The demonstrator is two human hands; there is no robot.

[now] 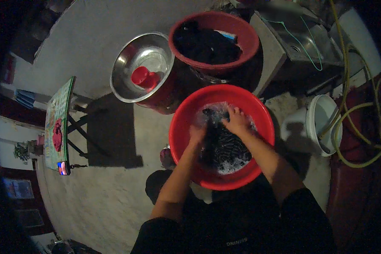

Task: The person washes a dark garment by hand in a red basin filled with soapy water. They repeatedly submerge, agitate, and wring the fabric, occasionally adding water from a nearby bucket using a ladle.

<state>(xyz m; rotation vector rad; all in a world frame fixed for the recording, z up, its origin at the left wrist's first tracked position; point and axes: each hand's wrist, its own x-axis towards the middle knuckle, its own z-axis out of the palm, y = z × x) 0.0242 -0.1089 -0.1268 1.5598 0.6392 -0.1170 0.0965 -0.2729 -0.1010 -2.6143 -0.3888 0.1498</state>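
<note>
Dark wet cloth (230, 146) lies in sudsy water inside a red plastic basin (266, 127) in front of me. My left hand (198, 132) is at the basin's left side, blurred, at the edge of the cloth; whether its fingers grip any of it cannot be made out. Over the cloth's upper right part rests my right hand (236, 121), fingers spread, among white foam. Water and suds partly hide the cloth's folds.
Beyond the basin stand a metal bowl (120, 63) holding a red plastic dipper (140, 76) and a dull red tub (252, 47) of dark clothes with a brush. A white bucket (309, 127) with a yellowish hose (347, 111) is right; a folding table (62, 108) stands left.
</note>
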